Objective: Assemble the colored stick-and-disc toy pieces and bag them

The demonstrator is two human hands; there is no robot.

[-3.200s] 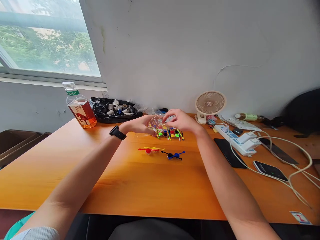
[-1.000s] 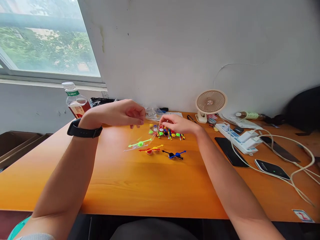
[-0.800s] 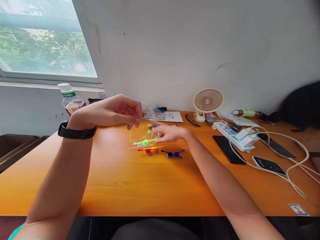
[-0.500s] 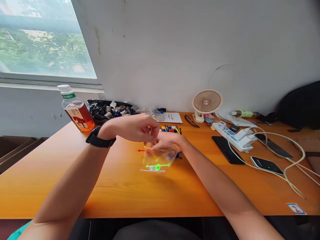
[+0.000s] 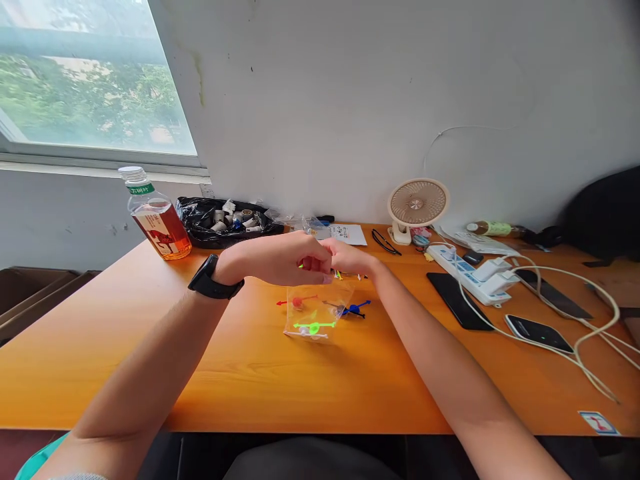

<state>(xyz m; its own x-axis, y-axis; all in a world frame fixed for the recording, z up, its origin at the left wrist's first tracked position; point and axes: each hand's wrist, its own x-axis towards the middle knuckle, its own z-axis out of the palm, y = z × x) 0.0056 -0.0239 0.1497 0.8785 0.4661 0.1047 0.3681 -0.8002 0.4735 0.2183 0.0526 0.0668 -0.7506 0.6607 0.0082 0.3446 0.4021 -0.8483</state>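
A clear plastic bag (image 5: 325, 297) hangs beneath my two hands, its upper edge at my fingers. Inside it, low down, show a green arrow-shaped spinner (image 5: 314, 327) and a white arrow spinner (image 5: 307, 334). My left hand (image 5: 285, 259), curled closed at the bag's top, wears a black band on the wrist. Close against it, my right hand (image 5: 350, 257) is closed at the same edge, its fingertips mostly hidden. A red arrow spinner (image 5: 298, 303) shows through the bag. To the right lie a blue arrow spinner (image 5: 356, 309) and a dark one beside it.
More small coloured pieces (image 5: 339, 274) lie behind my hands, mostly covered. A tea bottle (image 5: 163, 230) and a black bag of scraps (image 5: 200, 223) stand at back left. On the right are a fan (image 5: 419, 203), a power strip (image 5: 463, 277), phones and looping white cables.
My left hand has moved right and my right hand has risen, so they meet at the bag's top. The coloured pieces behind are now more hidden.
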